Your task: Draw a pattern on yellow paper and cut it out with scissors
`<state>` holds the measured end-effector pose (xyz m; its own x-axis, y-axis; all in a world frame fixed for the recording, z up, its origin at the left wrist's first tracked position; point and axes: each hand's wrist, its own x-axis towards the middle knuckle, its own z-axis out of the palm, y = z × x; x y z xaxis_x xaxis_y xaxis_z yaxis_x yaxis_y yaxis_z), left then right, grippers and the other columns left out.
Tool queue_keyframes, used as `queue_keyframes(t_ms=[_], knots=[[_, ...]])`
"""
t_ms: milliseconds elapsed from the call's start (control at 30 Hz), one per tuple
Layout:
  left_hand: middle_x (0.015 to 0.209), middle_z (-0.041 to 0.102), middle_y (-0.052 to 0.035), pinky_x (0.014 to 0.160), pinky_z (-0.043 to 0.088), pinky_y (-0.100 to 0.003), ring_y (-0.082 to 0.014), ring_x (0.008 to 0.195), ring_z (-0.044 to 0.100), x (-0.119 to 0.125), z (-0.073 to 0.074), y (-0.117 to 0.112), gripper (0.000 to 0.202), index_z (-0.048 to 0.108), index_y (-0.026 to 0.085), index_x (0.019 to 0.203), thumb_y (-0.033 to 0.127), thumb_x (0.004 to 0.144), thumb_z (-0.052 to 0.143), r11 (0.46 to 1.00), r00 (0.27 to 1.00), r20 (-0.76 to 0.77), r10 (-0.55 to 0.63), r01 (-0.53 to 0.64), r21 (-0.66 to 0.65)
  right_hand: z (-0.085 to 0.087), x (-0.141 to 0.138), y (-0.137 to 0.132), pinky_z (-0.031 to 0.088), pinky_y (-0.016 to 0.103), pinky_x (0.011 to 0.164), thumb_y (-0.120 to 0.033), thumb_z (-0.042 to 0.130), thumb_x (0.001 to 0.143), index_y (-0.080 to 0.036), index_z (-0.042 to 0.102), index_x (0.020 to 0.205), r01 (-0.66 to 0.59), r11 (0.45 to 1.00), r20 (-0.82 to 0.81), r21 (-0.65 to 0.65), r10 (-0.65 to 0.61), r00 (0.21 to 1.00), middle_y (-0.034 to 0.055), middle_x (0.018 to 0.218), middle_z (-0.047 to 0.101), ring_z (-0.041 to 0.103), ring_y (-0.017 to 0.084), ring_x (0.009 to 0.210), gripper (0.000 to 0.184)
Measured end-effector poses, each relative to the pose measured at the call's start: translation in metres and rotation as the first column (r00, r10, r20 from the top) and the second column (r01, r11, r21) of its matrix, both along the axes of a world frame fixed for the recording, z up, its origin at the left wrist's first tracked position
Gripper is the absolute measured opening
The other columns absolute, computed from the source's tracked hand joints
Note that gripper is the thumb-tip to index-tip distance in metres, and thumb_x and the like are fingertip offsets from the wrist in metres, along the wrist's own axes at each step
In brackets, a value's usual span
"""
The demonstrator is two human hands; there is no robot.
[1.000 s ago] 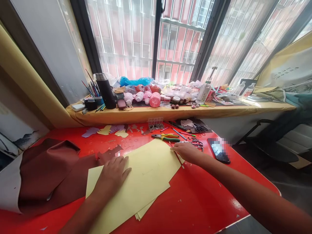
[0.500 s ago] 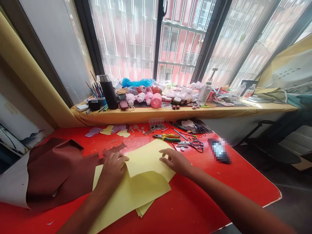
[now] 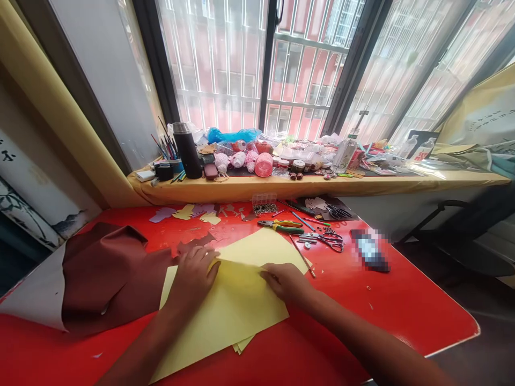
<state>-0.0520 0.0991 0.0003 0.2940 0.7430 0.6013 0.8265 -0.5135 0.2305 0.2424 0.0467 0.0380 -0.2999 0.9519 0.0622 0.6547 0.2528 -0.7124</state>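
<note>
A stack of pale yellow paper sheets (image 3: 233,311) lies on the red table (image 3: 394,305) in front of me. The top sheet's far edge sits nearer to me than the sheet underneath (image 3: 261,244). My left hand (image 3: 195,276) rests on that edge at the left with fingers curled over it. My right hand (image 3: 284,281) holds the same edge at the right, fingers bent and pinching the paper. A thin pencil (image 3: 302,256) lies just right of the sheets.
A brown leather-like sheet (image 3: 108,268) lies crumpled at the left. Pliers (image 3: 281,226), scissors (image 3: 328,238) and a phone (image 3: 370,252) lie beyond the paper. Paper cutouts (image 3: 193,212) and a bead box (image 3: 263,202) sit by the cluttered window sill (image 3: 281,187) with a black flask (image 3: 188,150).
My right hand left the pencil, took the top sheet's far right corner and drew it towards me. My left hand shifted to the sheet's far edge. The view moved slightly left.
</note>
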Motion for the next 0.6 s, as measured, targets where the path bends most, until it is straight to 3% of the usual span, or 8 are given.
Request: queue_keyframes(t_ms=[67,167,267,367,500,600], knots=[[0.131,0.074,-0.0110,0.105,0.047,-0.048,-0.0325,0.122,0.064,-0.004,0.009,0.000,0.034,0.069,0.024,0.131,0.036,0.106,0.050,0.999,0.998,0.053,0.039,-0.040,0.026,-0.004,0.002,0.003,0.047,0.031,0.064,-0.040,0.060,0.100,-0.021,0.073,0.080,0.083,0.996,-0.105,-0.031,-0.086,0.991,0.0044,0.071,0.073,0.067,0.024,0.068,0.030],[0.141,0.068,-0.0132,0.114,0.042,-0.049,-0.0328,0.129,0.060,-0.014,0.024,0.002,0.041,0.061,0.021,0.143,0.039,0.107,0.049,0.987,0.979,0.149,0.141,-0.151,0.054,-0.005,0.011,0.003,0.045,0.028,0.049,-0.053,0.056,0.101,-0.022,0.069,0.081,0.212,0.968,-0.281,-0.134,-0.242,0.929,0.0011,0.064,0.067,0.063,0.021,0.055,0.039],[0.136,0.068,-0.0153,0.113,0.044,-0.050,-0.0346,0.129,0.059,-0.027,0.032,0.008,0.044,0.061,0.019,0.142,0.042,0.107,0.049,0.964,0.942,0.218,0.254,-0.266,0.027,-0.002,0.026,0.002,0.049,0.029,0.044,-0.062,0.059,0.097,-0.021,0.071,0.090,0.309,0.922,-0.435,-0.235,-0.384,0.814,0.0013,0.064,0.069,0.065,0.021,0.051,0.043],[0.131,0.069,-0.0158,0.108,0.048,-0.048,-0.0348,0.125,0.060,-0.038,0.032,0.015,0.045,0.063,0.017,0.138,0.043,0.106,0.046,0.944,0.916,0.228,0.329,-0.327,-0.048,0.003,0.041,0.000,0.055,0.033,0.048,-0.063,0.066,0.093,-0.020,0.075,0.100,0.372,0.874,-0.548,-0.313,-0.486,0.681,0.0057,0.074,0.077,0.071,0.024,0.056,0.045],[0.126,0.072,-0.0130,0.102,0.051,-0.044,-0.0321,0.120,0.064,-0.047,0.026,0.020,0.041,0.067,0.019,0.129,0.042,0.103,0.046,0.923,0.918,0.151,0.366,-0.338,-0.181,0.008,0.051,-0.008,0.064,0.039,0.058,-0.058,0.076,0.087,-0.021,0.078,0.109,0.364,0.836,-0.622,-0.411,-0.549,0.558,0.0119,0.093,0.085,0.081,0.033,0.079,0.043],[0.114,0.076,-0.0089,0.092,0.052,-0.039,-0.0290,0.108,0.068,-0.051,0.022,0.021,0.032,0.072,0.022,0.117,0.040,0.100,0.052,0.906,0.939,0.055,0.340,-0.311,-0.288,0.009,0.048,-0.019,0.067,0.045,0.066,-0.054,0.079,0.084,-0.023,0.079,0.107,0.321,0.821,-0.644,-0.472,-0.570,0.510,0.0132,0.100,0.086,0.083,0.037,0.091,0.039]])
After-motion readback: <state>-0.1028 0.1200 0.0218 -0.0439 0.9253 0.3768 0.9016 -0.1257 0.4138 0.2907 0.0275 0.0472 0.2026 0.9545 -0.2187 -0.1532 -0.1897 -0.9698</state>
